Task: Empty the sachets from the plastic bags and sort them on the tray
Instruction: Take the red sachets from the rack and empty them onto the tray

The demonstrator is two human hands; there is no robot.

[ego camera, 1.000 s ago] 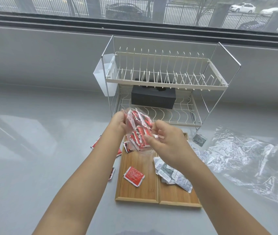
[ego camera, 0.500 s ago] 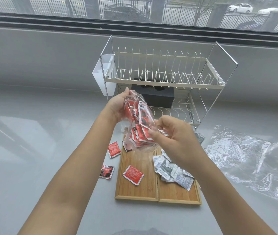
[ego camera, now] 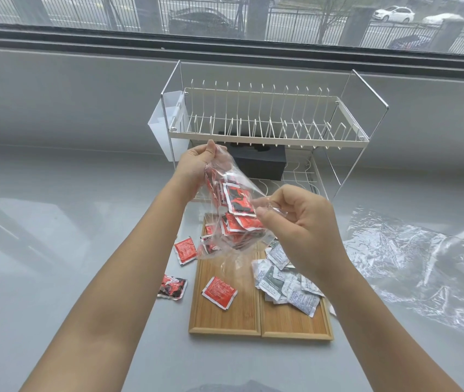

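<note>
Both hands hold a clear plastic bag (ego camera: 233, 244) of red sachets (ego camera: 238, 203) tilted above the far end of the wooden two-part tray (ego camera: 225, 326). My left hand (ego camera: 197, 165) pinches the bag's upper end; my right hand (ego camera: 296, 222) grips its lower right side. One red sachet (ego camera: 219, 292) lies in the tray's left half. A pile of white and grey sachets (ego camera: 287, 281) lies in the right half. Two red sachets (ego camera: 185, 250) (ego camera: 172, 287) lie on the counter left of the tray.
A white two-tier dish rack (ego camera: 267, 137) with a black box (ego camera: 262, 164) on its lower shelf stands behind the tray. An empty crumpled clear plastic bag (ego camera: 412, 261) lies on the grey counter to the right. A window runs along the back.
Both hands have lifted the bag higher and tilted it, my left hand rising toward the rack. Two red sachets, earlier partly hidden by my left arm, now show on the counter.
</note>
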